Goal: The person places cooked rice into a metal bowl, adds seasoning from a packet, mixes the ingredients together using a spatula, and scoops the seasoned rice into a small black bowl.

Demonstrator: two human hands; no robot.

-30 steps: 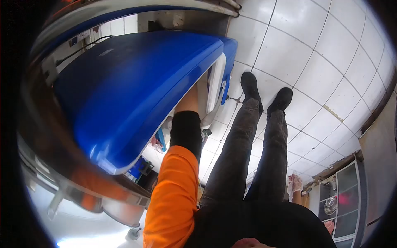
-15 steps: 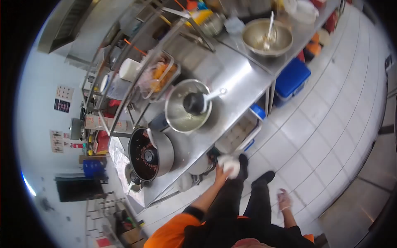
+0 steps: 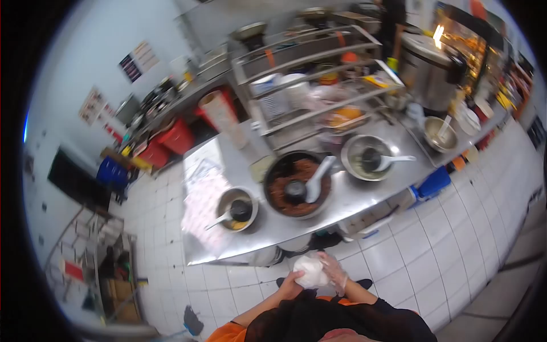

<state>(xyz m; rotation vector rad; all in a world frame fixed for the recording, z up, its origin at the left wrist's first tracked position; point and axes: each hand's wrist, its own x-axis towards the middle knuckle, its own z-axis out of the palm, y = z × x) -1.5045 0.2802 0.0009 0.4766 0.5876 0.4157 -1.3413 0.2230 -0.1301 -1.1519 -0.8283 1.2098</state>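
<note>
In front of my body, beyond the bench's near edge, a white rounded lump (image 3: 311, 272) sits between my hands; whether it is food or a bundle I cannot tell. My left hand (image 3: 292, 284) is bare and grips its left side. Wearing a clear plastic glove, my right hand (image 3: 335, 271) curls over its right side. Closest on the bench is a dark pot (image 3: 268, 191) of reddish-brown filling, with a white-handled tool in it. A small steel bowl (image 3: 252, 215) holds a black ladle-like tool with a white handle.
The steel bench (image 3: 259, 238) carries a larger bowl (image 3: 348, 165) and, farther right, another bowl (image 3: 431, 134). A metal rack (image 3: 319, 74) rises behind. Pink-white paper (image 3: 199, 214) covers the bench's left end. A blue-lidded box (image 3: 434, 183) stands below. White tiled floor (image 3: 421, 245) surrounds me.
My view has swung left along the bench. My left hand has brought the white lump in front of my body, and my gloved right hand has come in from the right onto it.
</note>
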